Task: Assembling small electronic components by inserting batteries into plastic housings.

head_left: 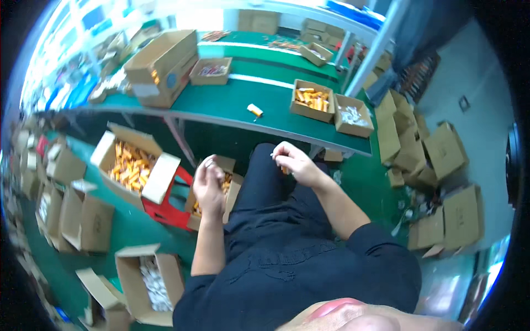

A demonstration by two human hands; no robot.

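My left hand (208, 187) is raised in front of the bench, fingers curled and thumb close to them. Something small and pale shows at its fingertips, too small to name. Above my lap, my right hand (298, 164) is closed, with a tiny whitish bit at its fingertips. A small orange piece (285, 170) peeks out under its fingers. On the green bench (232, 102) beyond my hands lies an orange-and-white cylinder (255, 110) with a thin tip. Below my left hand, a carton (234, 190) holds similar orange pieces.
A large carton of orange pieces (102, 151) rests on a red stool (171, 212) at left. On the bench stand a tall carton (182, 71), a box of orange pieces (311, 115) and a box of whitish parts (353, 129). Cartons (132, 278) crowd the floor.
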